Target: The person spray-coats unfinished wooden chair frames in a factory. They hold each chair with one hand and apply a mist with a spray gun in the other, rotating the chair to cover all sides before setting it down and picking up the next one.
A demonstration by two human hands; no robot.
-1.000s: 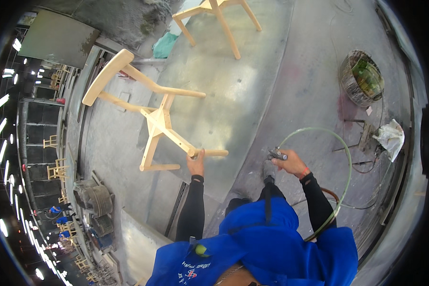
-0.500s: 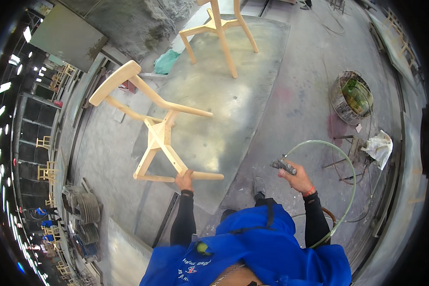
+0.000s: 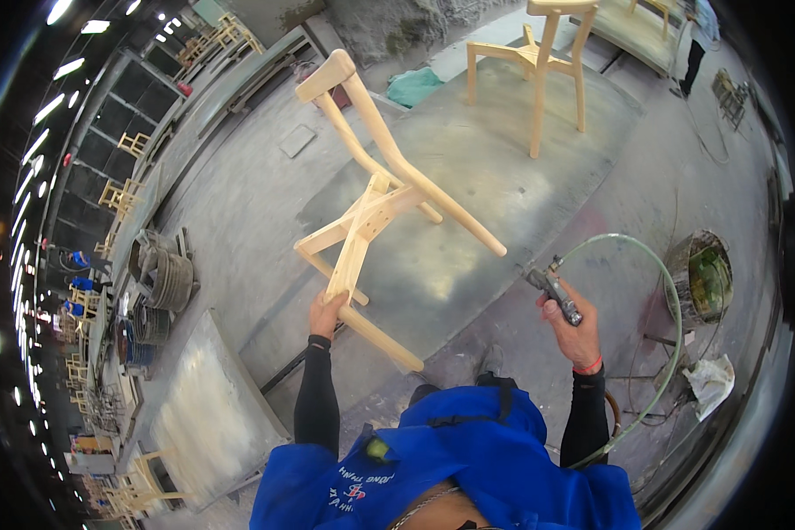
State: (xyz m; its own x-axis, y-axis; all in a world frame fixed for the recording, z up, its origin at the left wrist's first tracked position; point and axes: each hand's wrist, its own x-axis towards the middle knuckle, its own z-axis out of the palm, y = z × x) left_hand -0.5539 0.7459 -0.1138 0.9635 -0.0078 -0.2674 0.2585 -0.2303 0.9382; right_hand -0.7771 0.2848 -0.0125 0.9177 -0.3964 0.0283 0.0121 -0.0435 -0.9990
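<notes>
A pale wooden chair frame (image 3: pixel 359 234) without a seat is held tilted before me, its curved backrest pointing away. Gripping it near a leg joint, my left hand (image 3: pixel 329 315) has its fingers closed round the wood. To the right, my right hand (image 3: pixel 578 334) is wrapped round a metal spray gun (image 3: pixel 552 290). From the gun a pale green hose (image 3: pixel 671 287) loops out and back toward my right arm. The gun's nozzle points toward the chair frame, apart from its legs.
A second chair frame (image 3: pixel 539 66) stands on the large grey board (image 3: pixel 495 221). At the right are a stained bucket (image 3: pixel 708 278) and a white cloth (image 3: pixel 711 384). Teal cloth (image 3: pixel 415 87) lies beyond the board. Another person (image 3: pixel 700 40) stands far right; stacked round items (image 3: pixel 161 274) lie left.
The chair frame has tilted and turned in my left hand, its legs now angling down to the right. My right hand has moved slightly right with the spray gun. The whole view has swung leftward.
</notes>
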